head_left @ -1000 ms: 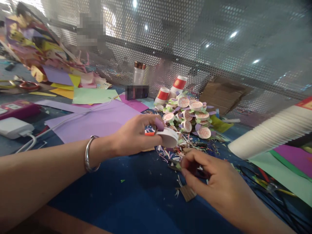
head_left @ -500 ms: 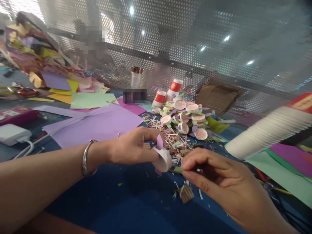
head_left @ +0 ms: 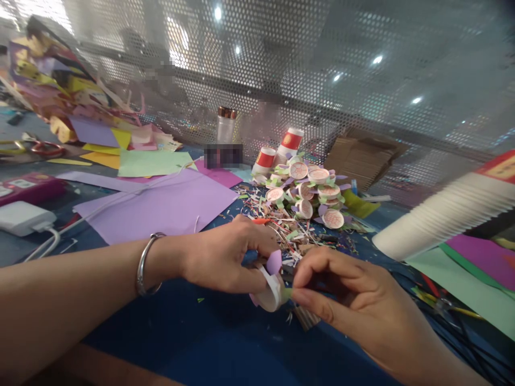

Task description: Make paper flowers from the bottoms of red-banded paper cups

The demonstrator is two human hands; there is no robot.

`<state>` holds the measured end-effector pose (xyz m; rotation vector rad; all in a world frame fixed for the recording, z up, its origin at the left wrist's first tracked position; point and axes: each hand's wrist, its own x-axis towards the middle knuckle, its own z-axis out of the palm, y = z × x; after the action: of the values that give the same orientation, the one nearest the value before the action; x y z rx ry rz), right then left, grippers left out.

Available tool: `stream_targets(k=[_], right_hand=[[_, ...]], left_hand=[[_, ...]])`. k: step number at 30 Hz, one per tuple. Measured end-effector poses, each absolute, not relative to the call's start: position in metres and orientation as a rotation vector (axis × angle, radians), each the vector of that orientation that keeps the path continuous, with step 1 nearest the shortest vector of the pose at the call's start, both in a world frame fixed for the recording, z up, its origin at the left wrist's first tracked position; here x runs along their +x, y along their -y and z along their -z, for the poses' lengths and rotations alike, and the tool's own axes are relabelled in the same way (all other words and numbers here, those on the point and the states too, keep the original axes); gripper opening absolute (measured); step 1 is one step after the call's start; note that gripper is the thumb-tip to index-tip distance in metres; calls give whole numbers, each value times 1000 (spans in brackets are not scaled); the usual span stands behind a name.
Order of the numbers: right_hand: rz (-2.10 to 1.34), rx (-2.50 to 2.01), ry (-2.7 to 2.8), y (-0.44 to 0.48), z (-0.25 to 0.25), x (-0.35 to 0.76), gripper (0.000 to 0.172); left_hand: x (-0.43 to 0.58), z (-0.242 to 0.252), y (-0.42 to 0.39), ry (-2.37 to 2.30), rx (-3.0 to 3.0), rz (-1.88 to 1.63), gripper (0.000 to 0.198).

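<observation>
My left hand (head_left: pixel 229 254), with a silver bangle on its wrist, is closed on a cut paper cup base (head_left: pixel 270 296). Purple paper pieces (head_left: pixel 274 262) stick out from the cup base's side. From the right, my right hand (head_left: pixel 341 300) pinches a small green paper piece (head_left: pixel 286 294) between thumb and forefinger, its end touching the cup base. Behind both hands rises a pile of similar cup bases (head_left: pixel 304 190) with purple and green paper pieces on them. Paper scraps (head_left: pixel 295 230) lie between that pile and my hands.
Purple paper (head_left: pixel 156 206) and a white cable lie left, beside a white charger (head_left: pixel 26 220). A long stack of paper cups (head_left: pixel 442 209) leans in at right, over pale green paper (head_left: pixel 470 284). Folded cardboard (head_left: pixel 358 158) rests against the perforated metal panel (head_left: pixel 322 64). Scissors (head_left: pixel 46 148) lie far left.
The cup base in my left hand has moved slightly down and turned. My right hand has come left, bringing the green paper piece against the cup base.
</observation>
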<state>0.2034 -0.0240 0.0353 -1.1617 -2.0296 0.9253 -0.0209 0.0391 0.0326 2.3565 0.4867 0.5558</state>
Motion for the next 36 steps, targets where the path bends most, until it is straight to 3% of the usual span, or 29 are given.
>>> stream_targets(k=[17,29,36], right_hand=[[-980,-1152,2100,24,-35,199,11],[-1039,-1176,2104,25,-30,200,8],[-1085,-1165,2102,26,-29,201,5]], left_hand=[[-19,-25,-41,-367,2299,-532,27],[-17,-27,-38,-373,2302,-552,26],[-17,-26,-40,-369,2284,-518,13]])
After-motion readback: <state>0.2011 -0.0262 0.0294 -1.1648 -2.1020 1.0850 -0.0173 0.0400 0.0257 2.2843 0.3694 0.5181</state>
